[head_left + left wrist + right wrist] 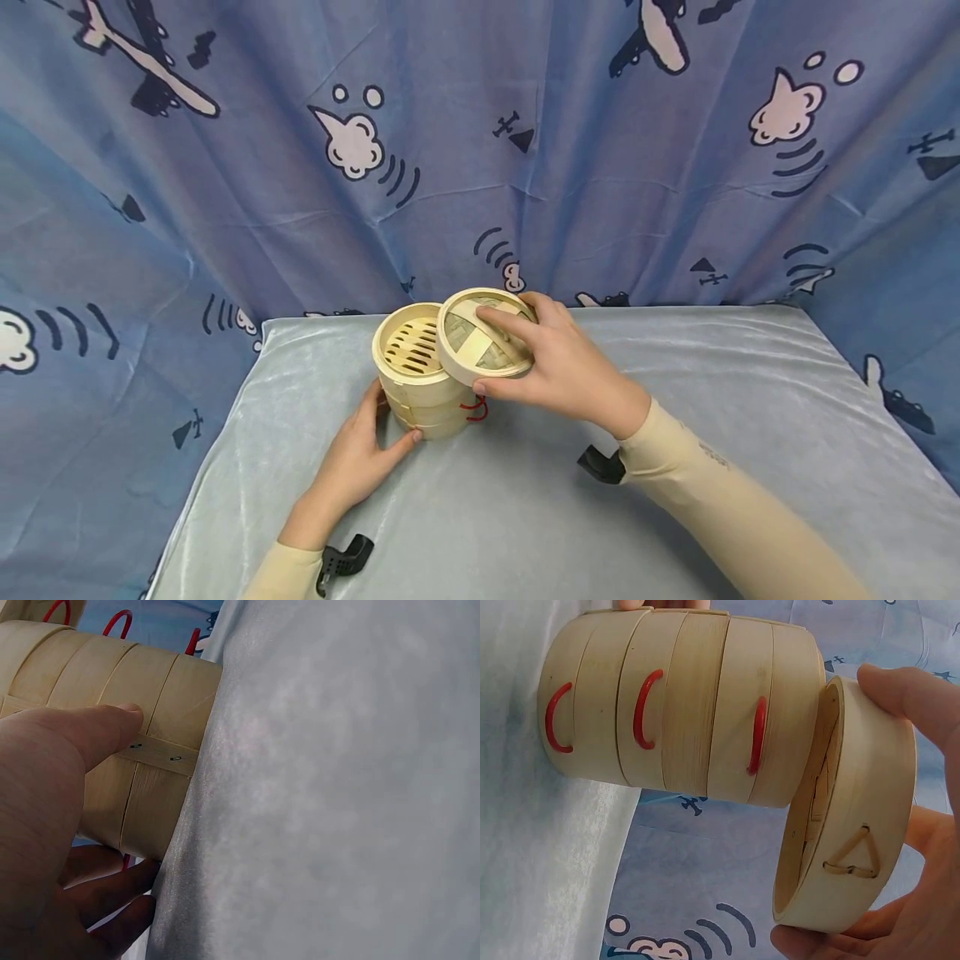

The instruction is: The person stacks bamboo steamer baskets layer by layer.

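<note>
A stacked bamboo steamer [431,408] stands upright on the cloth, its top tier uncovered on the left so the slatted floor [408,346] shows. My left hand [352,458] grips the lower part, thumb on the near side and fingers round the left. In the left wrist view that thumb lies across the tiers [176,705]. The round woven lid [471,346] is tilted at the stack's upper right, held at its rim by my right hand [570,371]. The right wrist view shows the lid [859,802] slanting off the top, its far edge close to the upper tier; contact is unclear.
Red loops [645,709] stick out from the side of the tiers. A pale grey velvety cloth [675,500] covers the table. Close behind its back edge hangs a blue curtain [465,192] with printed planes and clouds. Black wrist mounts [603,464] sit under both sleeves.
</note>
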The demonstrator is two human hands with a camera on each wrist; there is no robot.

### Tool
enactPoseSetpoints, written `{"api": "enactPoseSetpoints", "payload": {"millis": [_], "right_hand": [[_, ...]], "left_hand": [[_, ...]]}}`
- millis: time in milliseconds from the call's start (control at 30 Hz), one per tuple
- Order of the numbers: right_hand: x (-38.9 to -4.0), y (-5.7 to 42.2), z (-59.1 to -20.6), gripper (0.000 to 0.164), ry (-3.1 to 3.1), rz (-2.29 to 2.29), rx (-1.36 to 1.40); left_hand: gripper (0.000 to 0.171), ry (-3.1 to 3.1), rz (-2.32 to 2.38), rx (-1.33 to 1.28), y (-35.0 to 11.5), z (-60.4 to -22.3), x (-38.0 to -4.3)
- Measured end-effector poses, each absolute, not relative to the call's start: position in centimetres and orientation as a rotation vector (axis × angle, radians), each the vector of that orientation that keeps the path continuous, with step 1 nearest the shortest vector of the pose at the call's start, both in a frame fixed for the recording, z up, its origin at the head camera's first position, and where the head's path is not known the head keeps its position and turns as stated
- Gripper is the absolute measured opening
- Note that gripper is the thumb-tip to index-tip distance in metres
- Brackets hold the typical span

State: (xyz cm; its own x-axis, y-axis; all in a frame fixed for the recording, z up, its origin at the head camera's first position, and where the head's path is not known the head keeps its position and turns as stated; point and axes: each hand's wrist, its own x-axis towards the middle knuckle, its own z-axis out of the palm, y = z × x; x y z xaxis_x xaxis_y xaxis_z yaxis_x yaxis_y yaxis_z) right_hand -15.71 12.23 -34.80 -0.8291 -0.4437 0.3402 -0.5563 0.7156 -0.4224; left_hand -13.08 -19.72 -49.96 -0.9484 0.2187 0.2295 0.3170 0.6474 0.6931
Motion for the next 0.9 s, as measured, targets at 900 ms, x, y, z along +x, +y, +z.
{"api": "enactPoseSetpoints", "payload": {"millis": [900], "right_hand": [[-17.8, 9.0, -34.4, 0.089, -2.707, 0.736, 0.872]], "left_hand": [[0.106, -2.747, -1.169, -0.435, -19.9, -50.0, -13.2]]}}
